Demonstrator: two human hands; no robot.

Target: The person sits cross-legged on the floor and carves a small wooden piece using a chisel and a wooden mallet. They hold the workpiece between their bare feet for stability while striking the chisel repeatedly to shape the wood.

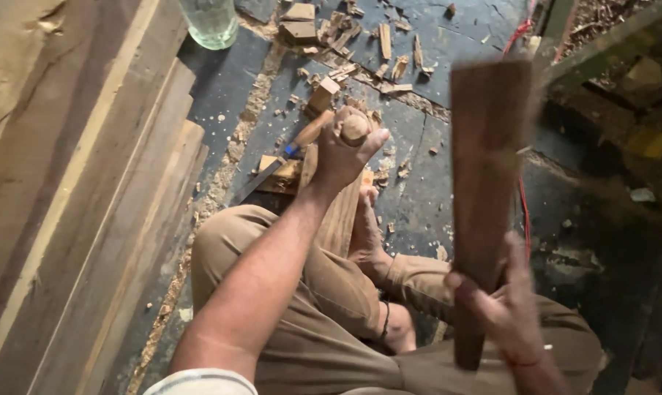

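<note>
1. My left hand (343, 150) is wrapped tight round the rounded wooden handle of a chisel (354, 128), held upright over a narrow workpiece (339, 212) pinned under my bare foot (365, 234).
2. My right hand (503, 307) grips a flat wooden mallet board (486, 183), raised and blurred.
3. Wood chips (360, 44) litter the dark floor beyond; long planks (89, 205) lie left, a clear plastic bottle (210, 22) stands at the top.

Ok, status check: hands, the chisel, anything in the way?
Left hand gripping chisel handle. Right hand holds raised wooden mallet. Wood chips scattered beyond; foot steadies plank.
</note>
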